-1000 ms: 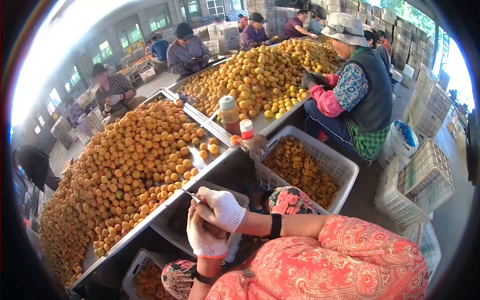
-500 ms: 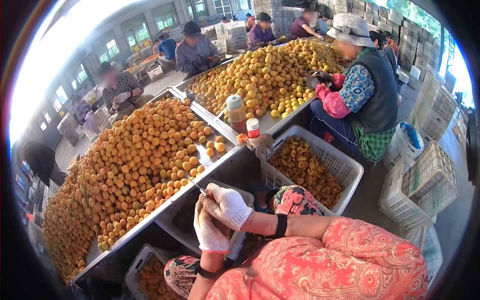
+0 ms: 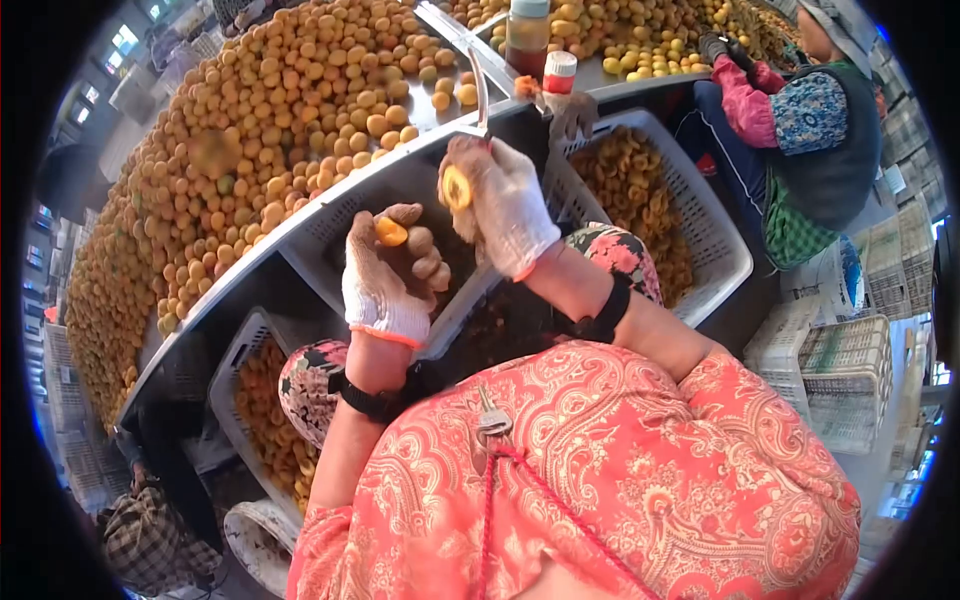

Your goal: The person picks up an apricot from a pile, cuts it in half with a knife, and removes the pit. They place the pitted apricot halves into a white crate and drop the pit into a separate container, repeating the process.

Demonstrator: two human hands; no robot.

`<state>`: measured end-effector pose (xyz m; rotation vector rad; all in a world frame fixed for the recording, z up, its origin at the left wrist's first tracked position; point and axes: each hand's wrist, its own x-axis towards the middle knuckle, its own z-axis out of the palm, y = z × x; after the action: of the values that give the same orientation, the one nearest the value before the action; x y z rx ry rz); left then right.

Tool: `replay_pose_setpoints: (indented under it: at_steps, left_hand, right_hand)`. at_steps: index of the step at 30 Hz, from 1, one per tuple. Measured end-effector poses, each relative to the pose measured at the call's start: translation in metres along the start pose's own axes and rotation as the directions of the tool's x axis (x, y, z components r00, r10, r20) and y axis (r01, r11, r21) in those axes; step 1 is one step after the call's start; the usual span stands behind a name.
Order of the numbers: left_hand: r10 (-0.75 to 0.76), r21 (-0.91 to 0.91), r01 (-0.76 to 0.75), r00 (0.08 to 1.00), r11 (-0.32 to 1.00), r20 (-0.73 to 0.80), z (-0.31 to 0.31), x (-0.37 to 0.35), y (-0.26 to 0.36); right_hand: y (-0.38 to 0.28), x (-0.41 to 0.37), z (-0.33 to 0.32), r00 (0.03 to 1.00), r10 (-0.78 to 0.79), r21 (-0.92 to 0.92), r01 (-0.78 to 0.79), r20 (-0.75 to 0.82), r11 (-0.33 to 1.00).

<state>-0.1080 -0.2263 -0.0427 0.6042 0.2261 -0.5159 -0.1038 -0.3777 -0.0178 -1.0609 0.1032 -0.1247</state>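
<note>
My left hand [image 3: 388, 275], in a stained white knit glove, pinches an orange apricot half [image 3: 391, 232] between thumb and forefinger, its other fingers curled. To its right and slightly higher, my right hand [image 3: 505, 205], gloved alike, grips a small knife whose thin, curved-looking blade [image 3: 482, 85] points up towards the sorting table. A second apricot half [image 3: 456, 188] is held in that same hand, cut face showing. The knife's handle is mostly hidden by the glove. Under both hands stands a grey crate [image 3: 325, 262] with dark contents that I cannot make out.
A metal-edged table [image 3: 270, 243] carries a heap of whole apricots [image 3: 270, 130]. A lidded bottle [image 3: 527, 40] and a red-and-white jar [image 3: 559, 72] stand on its divider. Crates of apricot halves lie right [image 3: 735, 265] and left [image 3: 228, 385]. A co-worker [image 3: 835, 140] sits at right.
My hands have moved apart, the left going left, the right up and right. Two cut apricot halves now show, one in each hand. The view has tilted downward.
</note>
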Motion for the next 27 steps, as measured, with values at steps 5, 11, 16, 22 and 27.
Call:
replay_pose_setpoints:
  at_steps: [5, 11, 16, 22, 27]
  left_hand:
    - [0.008, 0.155, -0.040, 0.980, 0.987, 0.200, -0.011, 0.010, -0.004]
    - [-0.121, -0.003, 0.121, 0.990, 0.993, -0.070, -0.006, 0.008, -0.003]
    - [0.089, 0.350, -0.066, 0.995, 0.935, -0.051, 0.010, -0.005, -0.008]
    - [0.188, 0.644, -0.239, 0.971, 0.727, 0.147, 0.007, -0.014, -0.004]
    - [0.351, 0.780, -0.453, 0.881, 0.432, 0.317, -0.004, -0.009, -0.010]
  right_hand:
    - [0.000, 0.000, 0.001, 0.988, 0.145, -0.053, -0.142, 0.057, 0.988]
    - [0.001, -0.004, 0.001, 0.995, 0.096, -0.051, -0.095, 0.024, 0.994]
    - [0.021, -0.004, 0.003, 0.975, -0.173, -0.311, 0.209, 0.140, 0.927]
    - [0.001, -0.016, 0.003, 0.984, -0.092, -0.487, 0.155, 0.150, 0.860]
    - [-0.004, -0.013, -0.008, 0.817, 0.549, -0.096, -0.540, 0.177, 0.836]
